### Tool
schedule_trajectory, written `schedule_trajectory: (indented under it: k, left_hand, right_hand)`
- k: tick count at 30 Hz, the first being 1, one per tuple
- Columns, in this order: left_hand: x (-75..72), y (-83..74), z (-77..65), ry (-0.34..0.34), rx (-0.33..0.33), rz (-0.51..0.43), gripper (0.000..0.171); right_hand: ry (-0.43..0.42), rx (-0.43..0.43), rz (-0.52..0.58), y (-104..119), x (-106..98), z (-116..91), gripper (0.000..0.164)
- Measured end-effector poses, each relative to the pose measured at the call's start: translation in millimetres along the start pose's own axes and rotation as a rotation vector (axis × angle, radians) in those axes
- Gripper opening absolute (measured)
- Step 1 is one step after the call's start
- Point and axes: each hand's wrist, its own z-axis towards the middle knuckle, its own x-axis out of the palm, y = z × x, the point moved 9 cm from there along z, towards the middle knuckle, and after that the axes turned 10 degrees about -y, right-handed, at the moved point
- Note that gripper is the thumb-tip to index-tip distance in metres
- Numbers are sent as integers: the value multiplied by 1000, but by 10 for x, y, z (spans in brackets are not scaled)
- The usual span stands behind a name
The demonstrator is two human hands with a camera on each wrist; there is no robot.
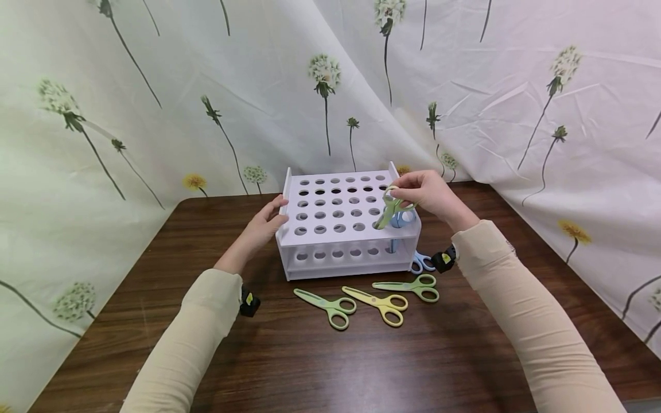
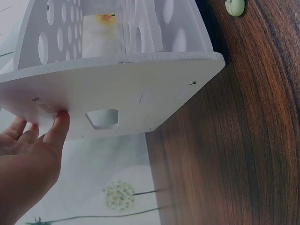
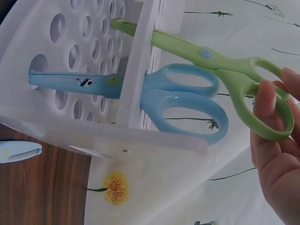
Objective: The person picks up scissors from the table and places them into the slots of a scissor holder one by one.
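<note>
A white rack (image 1: 356, 236) with rows of round holes stands on the table. My right hand (image 1: 431, 196) pinches a pair of green scissors (image 3: 206, 55) by a handle loop. In the right wrist view their blades pass through a hole in the upper shelf, tips near the lower shelf. Beside them, blue scissors (image 3: 187, 96) sit in the front right corner hole, handles above the upper shelf and blade down at the lower one. My left hand (image 1: 260, 230) rests against the rack's left side panel (image 2: 136, 89), its fingertips touching the outer face.
In front of the rack lie green scissors (image 1: 330, 307), yellow scissors (image 1: 376, 301) and another green pair (image 1: 410, 285). Blue scissors (image 1: 420, 262) lie by its right front corner. A flower-patterned cloth (image 1: 248, 86) hangs behind the brown table (image 1: 320, 373).
</note>
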Motion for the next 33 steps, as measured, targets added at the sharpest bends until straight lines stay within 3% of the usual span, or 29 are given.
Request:
schedule_trajectory:
  k: [11, 22, 29, 33]
  left_hand:
    - [15, -16, -23, 13, -25, 3, 47]
    - [5, -8, -3, 15, -8, -6, 47]
    - [8, -57, -22, 25, -33, -15, 48]
    - [5, -24, -10, 14, -8, -5, 47]
  right_hand:
    - [46, 37, 22, -85, 84, -5, 33]
    - [58, 12, 19, -89, 94, -9, 30]
    - [51, 13, 87, -129, 89, -24, 31]
    - [45, 13, 126, -140, 92, -33, 32]
